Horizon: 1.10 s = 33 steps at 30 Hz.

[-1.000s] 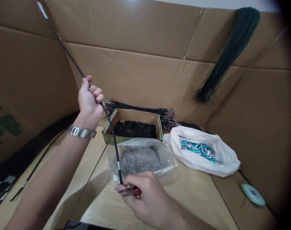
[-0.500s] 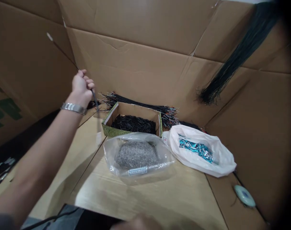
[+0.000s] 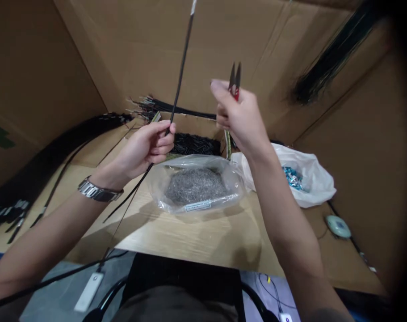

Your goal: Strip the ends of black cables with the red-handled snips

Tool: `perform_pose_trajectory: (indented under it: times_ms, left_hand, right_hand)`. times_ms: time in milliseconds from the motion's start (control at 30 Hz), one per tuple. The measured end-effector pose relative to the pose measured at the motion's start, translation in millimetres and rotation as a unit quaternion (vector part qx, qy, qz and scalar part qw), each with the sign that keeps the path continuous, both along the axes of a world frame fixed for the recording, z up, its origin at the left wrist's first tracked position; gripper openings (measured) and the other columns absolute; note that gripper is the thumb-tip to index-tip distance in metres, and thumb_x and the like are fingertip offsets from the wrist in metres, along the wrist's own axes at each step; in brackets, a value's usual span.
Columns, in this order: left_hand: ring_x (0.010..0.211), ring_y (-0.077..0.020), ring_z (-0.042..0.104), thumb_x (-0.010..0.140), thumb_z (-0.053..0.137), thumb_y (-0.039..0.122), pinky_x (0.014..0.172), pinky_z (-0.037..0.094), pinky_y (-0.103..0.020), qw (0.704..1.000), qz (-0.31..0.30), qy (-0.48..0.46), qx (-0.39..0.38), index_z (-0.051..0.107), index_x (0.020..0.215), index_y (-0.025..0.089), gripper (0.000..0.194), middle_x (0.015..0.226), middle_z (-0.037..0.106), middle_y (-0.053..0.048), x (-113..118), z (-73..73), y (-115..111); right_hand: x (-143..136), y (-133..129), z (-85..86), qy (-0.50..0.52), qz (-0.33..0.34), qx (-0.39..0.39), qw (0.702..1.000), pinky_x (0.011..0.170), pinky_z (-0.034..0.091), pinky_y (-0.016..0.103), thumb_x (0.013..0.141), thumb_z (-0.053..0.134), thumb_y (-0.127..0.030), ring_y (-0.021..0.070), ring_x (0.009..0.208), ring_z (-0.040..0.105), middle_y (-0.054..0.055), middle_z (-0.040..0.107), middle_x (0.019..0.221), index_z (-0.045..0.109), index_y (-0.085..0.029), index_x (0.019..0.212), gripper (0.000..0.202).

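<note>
A black cable with a white tip is pinched in my left hand, its upper length rising and its lower end slanting down left over the table. My right hand is closed round small thread snips with red showing below dark blades, which point up and stand slightly apart. The snips are to the right of the cable, not touching it. Below the hands lies a clear plastic bag of small greyish pieces. Behind it, a box holds short black pieces.
At left lies a thick bundle of black cables. A white bag with blue pieces sits at right, near a pale green oval device. Dark strands hang by the cardboard wall. More cables lie behind the box.
My left hand has come down and right with the cable, which is now more upright. My right hand has risen from the bottom edge, showing the snips. The view has tilted down.
</note>
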<state>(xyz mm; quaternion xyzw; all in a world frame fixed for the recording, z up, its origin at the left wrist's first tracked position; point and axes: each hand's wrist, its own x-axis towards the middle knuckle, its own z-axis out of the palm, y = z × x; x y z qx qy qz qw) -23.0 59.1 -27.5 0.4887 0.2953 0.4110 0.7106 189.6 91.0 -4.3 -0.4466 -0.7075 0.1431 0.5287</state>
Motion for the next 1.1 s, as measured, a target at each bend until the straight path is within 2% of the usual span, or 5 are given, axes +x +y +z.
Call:
perform_pose_trajectory:
  times_ms: [267,400,600,933,1100]
  left_hand:
    - [0.044,-0.0079,0.022,0.101,0.048,0.036,0.037,0.014,-0.018,0.969,-0.203,0.138,0.040,0.060,0.086,0.019,0.026,0.063,0.038,0.003,12,-8.9,-36]
    - [0.047,-0.0096,0.031,0.103,0.046,0.034,0.040,0.024,-0.020,0.960,-0.106,0.159,0.205,0.063,0.094,0.021,0.023,0.062,0.041,0.004,23,-1.6,-31]
    - [0.060,-0.0087,0.055,0.102,0.051,0.022,0.057,0.040,-0.018,0.811,-0.071,0.349,0.464,0.069,0.092,0.018,0.020,0.072,0.064,0.004,11,7.1,-19]
    - [0.073,-0.0090,0.064,0.103,0.049,0.017,0.068,0.046,-0.016,0.812,0.004,0.280,0.512,0.066,0.102,0.023,0.019,0.086,0.071,0.005,16,-3.2,-16]
    - [0.071,-0.0087,0.063,0.102,0.049,0.016,0.067,0.045,-0.016,0.822,0.009,0.270,0.502,0.066,0.096,0.022,0.019,0.081,0.068,0.006,18,-0.9,-16]
  right_hand:
    - [-8,-73,11.2,0.237,0.157,-0.061,0.957,0.042,0.022,0.022,0.101,0.056,-0.024,0.0044,0.045,0.021,-0.009,0.023,0.056,0.067,-0.017,0.078,0.027]
    - [-6,-86,-4.4,0.161,0.199,-0.164,0.953,0.047,0.031,0.022,0.098,0.060,-0.034,0.0060,0.050,0.037,-0.007,0.037,0.061,0.068,-0.018,0.081,0.025]
    - [18,-92,-10.3,0.335,0.155,-0.111,0.923,0.043,0.023,0.022,0.096,0.065,-0.038,0.0066,0.046,0.025,-0.008,0.031,0.058,0.072,-0.020,0.091,0.020]
    - [4,-88,-16.8,0.451,0.326,-0.243,0.794,0.047,0.020,0.022,0.095,0.067,-0.035,0.0050,0.046,0.019,-0.010,0.026,0.054,0.072,-0.018,0.086,0.020]
    - [3,-92,-18.6,0.470,0.335,-0.242,0.780,0.048,0.020,0.023,0.098,0.061,-0.042,0.0053,0.047,0.019,-0.010,0.028,0.055,0.070,-0.017,0.087,0.029]
